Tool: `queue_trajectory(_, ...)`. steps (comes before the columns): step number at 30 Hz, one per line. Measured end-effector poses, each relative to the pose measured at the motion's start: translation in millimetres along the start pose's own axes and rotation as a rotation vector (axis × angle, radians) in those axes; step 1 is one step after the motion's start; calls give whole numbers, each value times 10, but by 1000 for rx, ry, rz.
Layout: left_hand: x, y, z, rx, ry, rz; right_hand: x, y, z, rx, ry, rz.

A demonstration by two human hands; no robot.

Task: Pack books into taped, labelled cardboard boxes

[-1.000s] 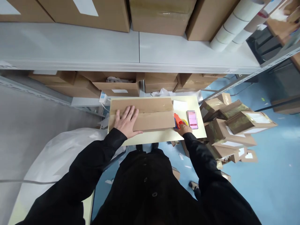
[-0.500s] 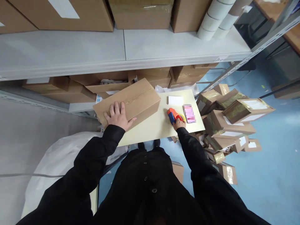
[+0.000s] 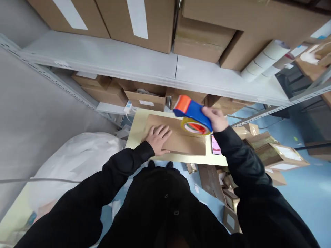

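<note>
My left hand (image 3: 158, 139) lies flat with fingers spread on the top of a brown cardboard box (image 3: 183, 143). The box rests on a pale yellow tabletop (image 3: 137, 125), and a seam runs along its top. Above the box's right part, my right hand (image 3: 216, 119) grips a blue and orange tape dispenser (image 3: 195, 113) with a roll of tape in it. The dispenser hides part of the box's far edge. A phone with a pink screen (image 3: 216, 145) lies just right of the box.
Across the back runs a grey metal shelf (image 3: 144, 67) with large cartons (image 3: 137, 20) and white rolls (image 3: 265, 60). Several taped parcels (image 3: 281, 155) are piled on the floor to the right. A big white sack (image 3: 80, 162) stands at the left.
My right hand has lifted the tape dispenser off the table and brought it over the box. The box now lies straighter along the table, with my left hand still on it. The view has shifted.
</note>
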State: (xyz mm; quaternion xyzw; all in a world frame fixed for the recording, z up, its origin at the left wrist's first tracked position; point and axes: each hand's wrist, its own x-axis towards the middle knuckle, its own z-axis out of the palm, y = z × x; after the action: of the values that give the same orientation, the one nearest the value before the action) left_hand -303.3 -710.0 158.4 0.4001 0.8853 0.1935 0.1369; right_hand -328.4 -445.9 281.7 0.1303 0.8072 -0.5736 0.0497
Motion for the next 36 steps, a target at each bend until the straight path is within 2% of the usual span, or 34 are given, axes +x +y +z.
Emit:
queue_trajectory(2,-26,44,4,-62,12,13,43,-1,301,-48,-140,80)
queue_trajectory(5,-5,10,11,-301,59,-18,53,189,454,-151,-202,169)
queue_trajectory(7,54,-49,-5,-634,164,-113,51,312,414,-180,-214,176)
queue_trajectory(9,145,-99,-60,-1075,296,-273,45,376,348,-184,-234,150)
queue_trajectory(10,198,-114,-101,-1296,323,-351,39,387,323,-185,-242,134)
queue_trajectory(12,305,-123,-197,-1661,256,-463,22,386,299,-199,-241,110)
queue_trajectory(15,429,-105,-298,-1953,105,-548,-5,383,305,-198,-232,96)
queue_trajectory(18,479,-82,-283,-2073,97,-626,-21,403,312,-175,-239,87)
queue_trajectory(22,490,-49,-171,-2159,117,-692,-31,433,300,-160,-223,84)
queue_trajectory(28,511,-13,-83,-2273,192,-630,-47,454,280,-167,-209,90)
queue_trajectory(36,483,-7,-57,-2359,188,-548,-68,464,263,-200,-192,96)
